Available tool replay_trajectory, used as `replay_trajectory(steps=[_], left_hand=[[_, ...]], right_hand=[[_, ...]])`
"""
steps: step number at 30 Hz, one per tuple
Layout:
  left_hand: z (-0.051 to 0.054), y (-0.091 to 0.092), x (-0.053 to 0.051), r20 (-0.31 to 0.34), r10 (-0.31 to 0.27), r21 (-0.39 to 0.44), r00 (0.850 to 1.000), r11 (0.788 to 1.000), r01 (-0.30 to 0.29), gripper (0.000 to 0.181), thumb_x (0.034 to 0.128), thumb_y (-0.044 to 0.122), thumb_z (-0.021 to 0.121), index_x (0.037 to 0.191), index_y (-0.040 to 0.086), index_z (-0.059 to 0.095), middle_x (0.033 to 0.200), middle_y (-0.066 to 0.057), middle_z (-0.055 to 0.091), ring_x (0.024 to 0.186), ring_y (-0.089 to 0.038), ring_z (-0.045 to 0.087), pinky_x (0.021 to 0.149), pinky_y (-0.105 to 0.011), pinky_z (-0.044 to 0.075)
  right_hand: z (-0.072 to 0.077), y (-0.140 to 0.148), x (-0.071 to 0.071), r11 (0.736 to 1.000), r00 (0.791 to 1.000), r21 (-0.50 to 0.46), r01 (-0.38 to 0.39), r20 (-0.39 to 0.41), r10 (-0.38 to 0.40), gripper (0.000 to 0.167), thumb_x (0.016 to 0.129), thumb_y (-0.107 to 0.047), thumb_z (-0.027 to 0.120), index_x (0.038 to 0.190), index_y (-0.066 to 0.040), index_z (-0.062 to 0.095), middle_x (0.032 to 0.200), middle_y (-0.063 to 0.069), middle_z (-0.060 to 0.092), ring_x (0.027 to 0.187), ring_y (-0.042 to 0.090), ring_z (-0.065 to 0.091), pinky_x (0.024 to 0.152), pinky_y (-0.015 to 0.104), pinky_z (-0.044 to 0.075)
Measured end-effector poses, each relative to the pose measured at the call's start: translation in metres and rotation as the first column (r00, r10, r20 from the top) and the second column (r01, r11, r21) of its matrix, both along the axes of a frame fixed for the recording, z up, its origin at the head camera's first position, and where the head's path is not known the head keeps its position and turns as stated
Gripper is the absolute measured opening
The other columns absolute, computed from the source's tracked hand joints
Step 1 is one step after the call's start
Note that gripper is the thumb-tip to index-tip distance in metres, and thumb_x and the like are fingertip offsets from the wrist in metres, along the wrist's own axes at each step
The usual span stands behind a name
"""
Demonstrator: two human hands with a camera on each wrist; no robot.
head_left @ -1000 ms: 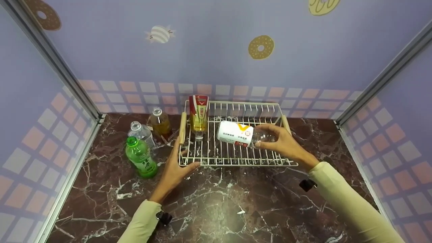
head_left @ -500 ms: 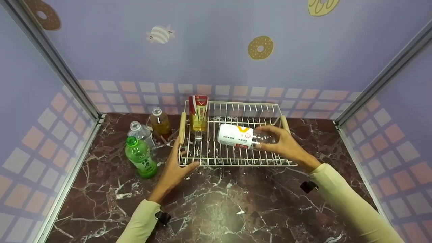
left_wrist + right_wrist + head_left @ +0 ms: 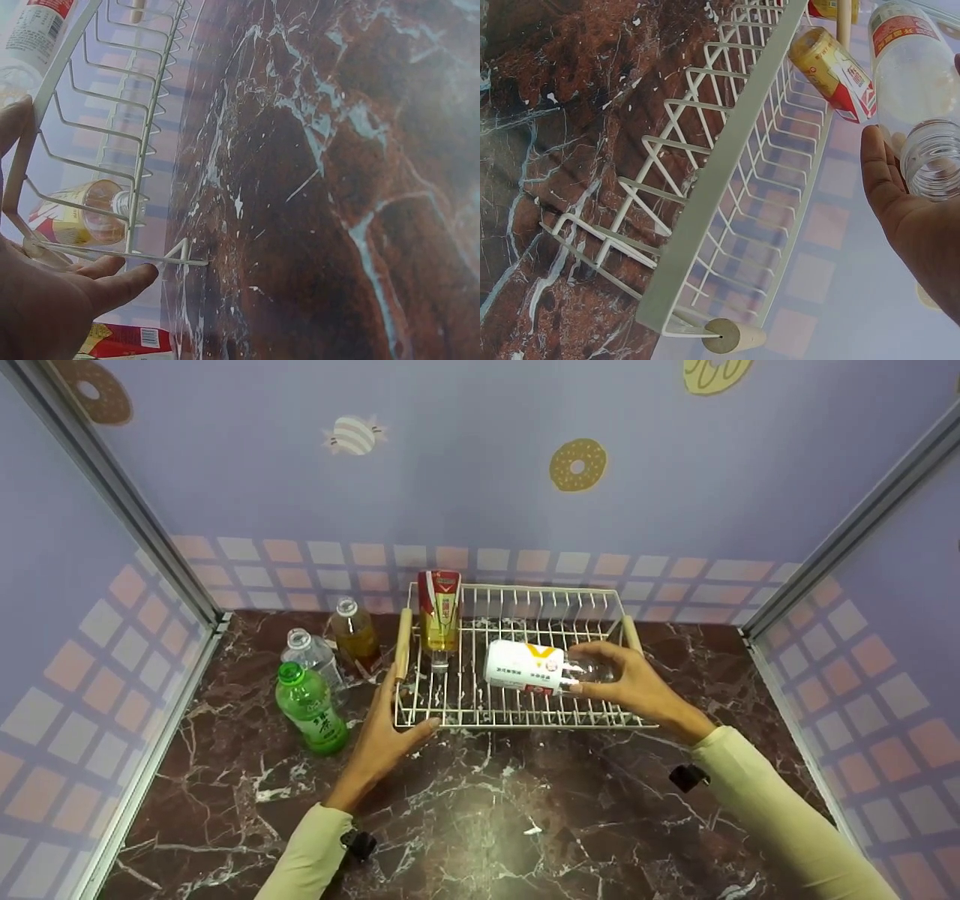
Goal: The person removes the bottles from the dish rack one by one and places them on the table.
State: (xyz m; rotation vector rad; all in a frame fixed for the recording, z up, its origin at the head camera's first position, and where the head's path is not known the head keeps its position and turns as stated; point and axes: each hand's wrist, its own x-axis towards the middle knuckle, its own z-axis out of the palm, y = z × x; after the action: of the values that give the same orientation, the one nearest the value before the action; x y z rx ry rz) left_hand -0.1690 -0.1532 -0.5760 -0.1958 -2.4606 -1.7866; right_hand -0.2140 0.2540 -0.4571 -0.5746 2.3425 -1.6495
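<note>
Your right hand pinched the neck of a clear bottle with a white label, thumb on the near side and fingers on the far side. You held that bottle nearly level over the middle of the white wire rack, its base to the left and its threaded mouth to the right, in your palm's direction. Whether its underside touched the wires could not be told.

Your left hand was spread wide at the rack's near left corner, thumb against the near rim and fingers reaching along the left end, just below the wooden left handle; it touched the frame without closing round it. The wooden right handle lay just beyond your right hand.

Inside the rack, at the left end, a red-and-yellow bottle sat with its base toward the far side and its neck toward you.

Left of the rack, three bottles stood upright on the veined brown tabletop: a green bottle nearest, an unlidded-looking clear bottle just behind it, and a bottle of amber tint farthest, close to the patterned lilac wall.
</note>
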Motion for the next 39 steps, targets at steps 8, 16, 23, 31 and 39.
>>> replay_trajectory(steps=[8,16,23,31,39], left_hand=[[0.004,-0.007,0.002,-0.069,0.009,-0.067,0.998,0.998,-0.013,0.114,0.0911,0.03,0.093,0.176,0.005,0.02,0.18,-0.025,0.02,0.164,-0.047,0.023,0.131,-0.073,0.02],[0.022,-0.008,0.006,-0.176,0.009,-0.12,0.984,0.992,-0.031,0.11,0.0901,0.028,0.094,0.172,0.0,0.026,0.178,-0.026,0.023,0.162,-0.05,0.027,0.13,-0.074,0.022],[0.038,-0.003,0.011,-0.281,-0.019,-0.167,0.96,0.986,-0.03,0.102,0.0892,0.02,0.094,0.168,-0.006,0.033,0.175,-0.024,0.031,0.157,-0.049,0.039,0.128,-0.071,0.03],[0.055,0.008,0.017,-0.34,-0.089,-0.166,0.936,0.986,0.033,0.088,0.0906,0.019,0.091,0.162,-0.004,0.046,0.171,-0.02,0.043,0.155,-0.046,0.043,0.128,-0.064,0.035],[0.065,0.02,0.022,-0.345,-0.16,-0.177,0.925,0.979,0.104,0.077,0.0931,0.023,0.089,0.157,-0.001,0.054,0.168,-0.014,0.05,0.153,-0.041,0.048,0.128,-0.06,0.037]], right_hand=[[0.0,0.002,0.004,1.0,0.999,0.005,0.022,0.029,-0.022,0.067,0.09,-0.008,0.09,0.149,0.003,0.06,0.144,0.021,0.068,0.113,0.03,0.074,0.097,0.036,0.066],[-0.002,0.002,0.008,1.0,0.999,-0.001,0.003,0.043,-0.003,0.068,0.091,-0.009,0.09,0.15,0.004,0.058,0.148,0.025,0.065,0.124,0.034,0.071,0.102,0.037,0.064],[-0.001,0.001,0.012,1.0,0.999,-0.006,-0.014,0.048,0.015,0.067,0.092,-0.012,0.09,0.149,0.001,0.06,0.148,0.019,0.066,0.129,0.04,0.068,0.103,0.039,0.064],[0.0,0.0,0.017,0.999,0.999,0.008,-0.037,0.025,0.036,0.068,0.093,-0.01,0.089,0.151,0.006,0.057,0.149,0.022,0.065,0.127,0.038,0.07,0.1,0.038,0.065],[0.001,-0.002,0.02,0.996,0.996,0.03,-0.081,-0.045,0.083,0.063,0.092,-0.004,0.087,0.148,0.006,0.06,0.149,0.027,0.064,0.132,0.034,0.067,0.108,0.035,0.06]])
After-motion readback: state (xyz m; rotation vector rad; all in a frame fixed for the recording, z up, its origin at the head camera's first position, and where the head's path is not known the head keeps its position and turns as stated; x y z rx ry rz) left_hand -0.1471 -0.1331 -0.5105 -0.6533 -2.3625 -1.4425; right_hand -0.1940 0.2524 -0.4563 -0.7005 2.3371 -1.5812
